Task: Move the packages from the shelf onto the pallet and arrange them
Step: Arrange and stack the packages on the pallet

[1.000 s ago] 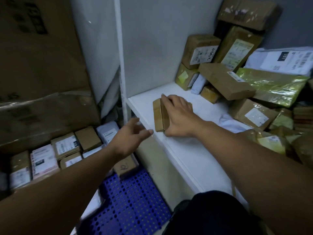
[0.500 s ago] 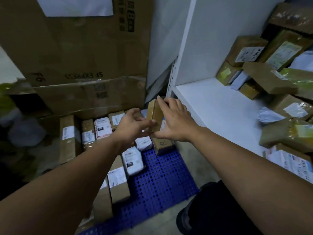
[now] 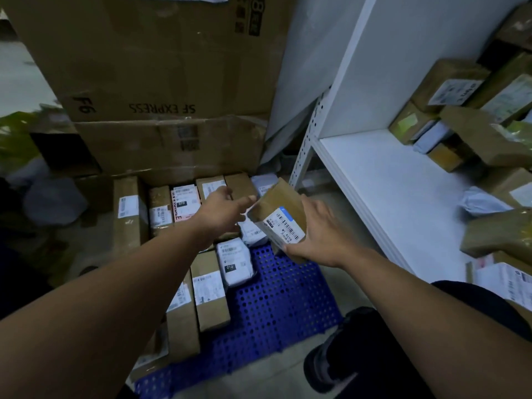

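Package point(image 3: 283, 217), label "A210"; carton point(image 3: 161, 67) "SF EXPRESS"

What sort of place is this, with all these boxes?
Probably a courier parcel storeroom: labelled parcels lined up on a blue pallet, more piled on a white shelf, and a big carton printed SF EXPRESS behind.

Bare blue pallet point(image 3: 276, 300) front-right (packed parcels point(image 3: 210, 289) left); shelf point(image 3: 397, 197) beside
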